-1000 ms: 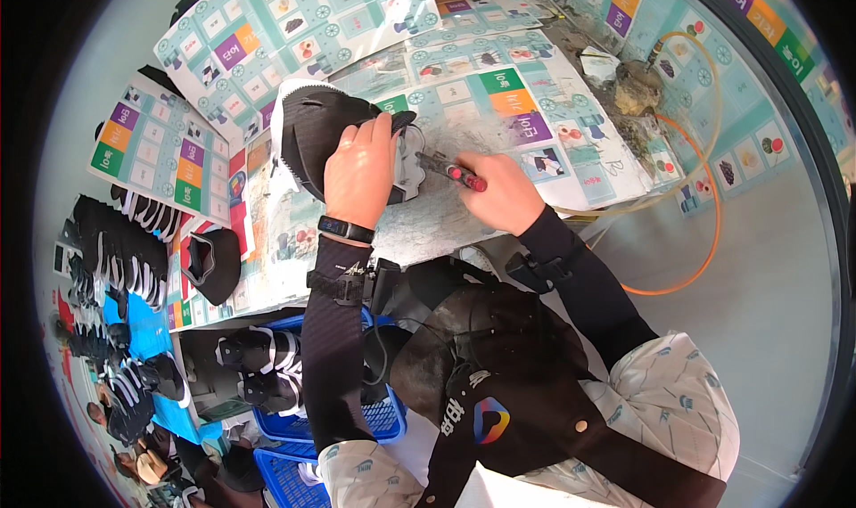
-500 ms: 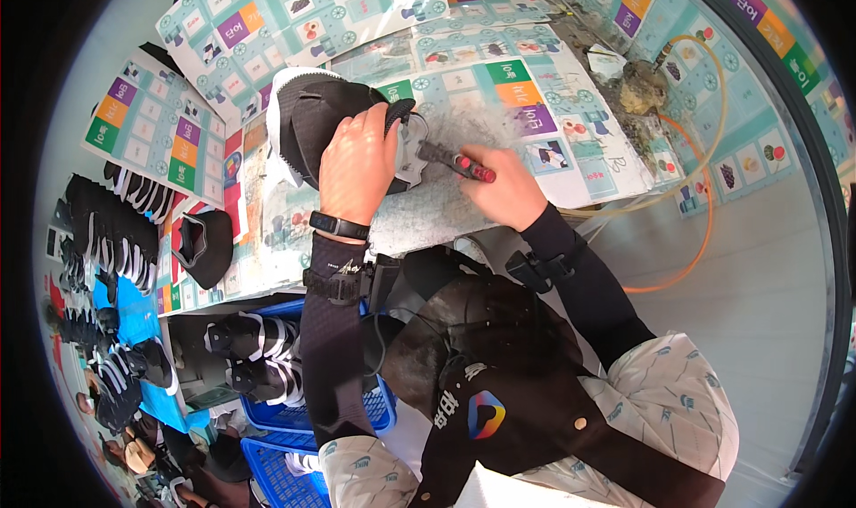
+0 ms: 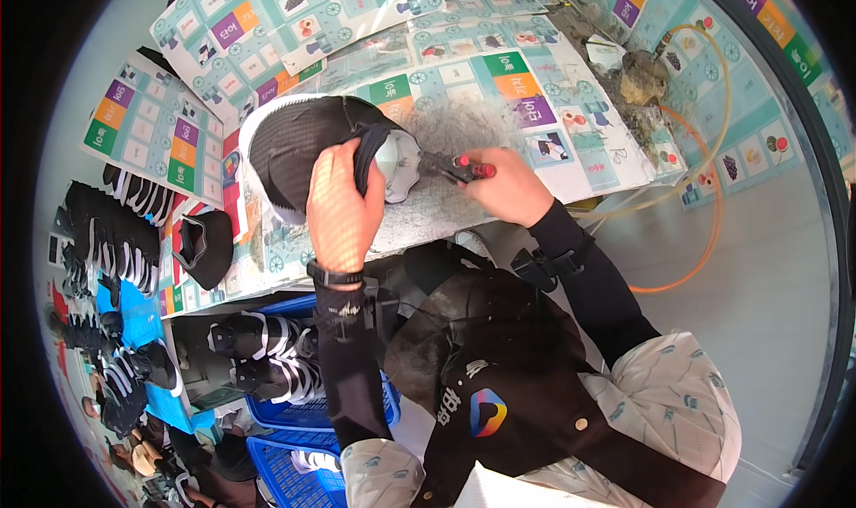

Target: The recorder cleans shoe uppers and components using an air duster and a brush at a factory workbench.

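The left hand point(image 3: 343, 207) is still clamping the black mesh shoe upper point(image 3: 303, 147); the right hand point(image 3: 508, 187), fingers wrapped round a red-handled tool point(image 3: 464, 167), is staying put.

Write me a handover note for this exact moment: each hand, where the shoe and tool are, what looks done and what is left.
Left hand: grips the black shoe upper at its collar, pressing it onto the paper-covered worktable.
Right hand: closed on a red-handled tool, its tip pointing at the pale inner part of the shoe by the left thumb.
Around: another black upper lies on the table's left edge; blue crates with black-and-white shoes sit below.
Done: shoe is positioned and steadied, tool is at its opening.
Left: work at the opening looks under way; how far along cannot be told. The tool's tip is too small to identify.
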{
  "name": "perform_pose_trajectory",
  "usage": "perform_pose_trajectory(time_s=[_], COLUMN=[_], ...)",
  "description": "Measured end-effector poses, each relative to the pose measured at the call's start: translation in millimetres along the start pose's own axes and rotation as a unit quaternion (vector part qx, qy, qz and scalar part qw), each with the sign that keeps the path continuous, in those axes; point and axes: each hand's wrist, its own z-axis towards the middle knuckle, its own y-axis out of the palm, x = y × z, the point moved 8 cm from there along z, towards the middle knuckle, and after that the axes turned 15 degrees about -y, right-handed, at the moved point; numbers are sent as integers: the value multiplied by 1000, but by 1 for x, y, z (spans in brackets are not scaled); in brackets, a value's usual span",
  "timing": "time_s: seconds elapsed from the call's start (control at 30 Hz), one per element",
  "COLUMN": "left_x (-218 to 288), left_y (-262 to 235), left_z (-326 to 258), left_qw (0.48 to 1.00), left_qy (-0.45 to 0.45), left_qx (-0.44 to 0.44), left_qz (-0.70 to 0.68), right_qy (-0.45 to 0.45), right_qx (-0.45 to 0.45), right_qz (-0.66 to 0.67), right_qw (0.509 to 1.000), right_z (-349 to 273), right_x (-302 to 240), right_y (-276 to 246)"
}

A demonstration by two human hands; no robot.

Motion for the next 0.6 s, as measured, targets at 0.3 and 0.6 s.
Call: perform_pose_trajectory(time_s=[0.3,0.6], left_x=[-17,-31], left_y=[-19,-15], left_z=[-53,-74], left_qw=[993,977], left_qy=[-110,-180], left_qx=[4,13], left_qz=[-49,-112], right_qy=[74,1], right_qx=[-95,-96], right_qz=[75,38], right_qw=[990,995], right_z=[-6,-13], right_x=[-3,-8], right_y=[17,16])
